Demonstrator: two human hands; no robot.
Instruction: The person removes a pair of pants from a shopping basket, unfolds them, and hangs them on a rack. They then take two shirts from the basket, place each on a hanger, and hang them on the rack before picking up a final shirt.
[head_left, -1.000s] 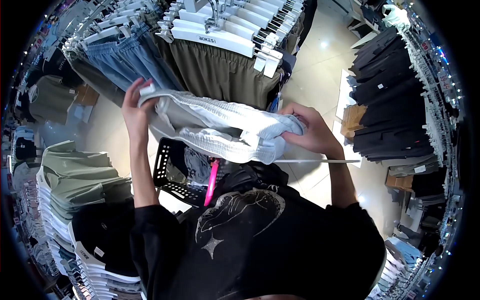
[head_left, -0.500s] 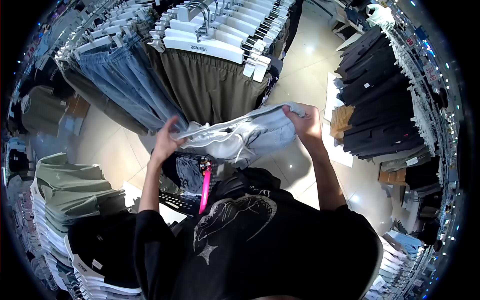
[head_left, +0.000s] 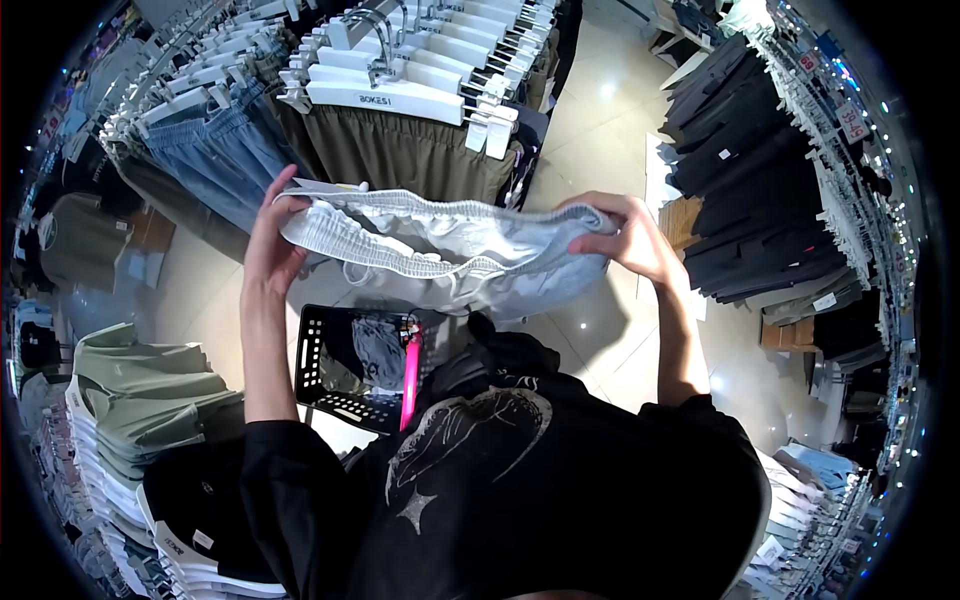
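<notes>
Clamping opposite ends of gathered waistband [head_left: 385, 250] on pale garment [head_left: 530, 285] in left hand [head_left: 272, 230] and right hand [head_left: 635, 240], holding it spread between hanging olive trousers [head_left: 400, 150] and black basket [head_left: 310, 345], probably handling light, soft, floppy, likely favouring elastic over loose cloth for purchase.

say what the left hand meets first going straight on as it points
The left hand would probably meet the hanging blue trousers, or the olive pair beside them; depth is unclear.
</notes>
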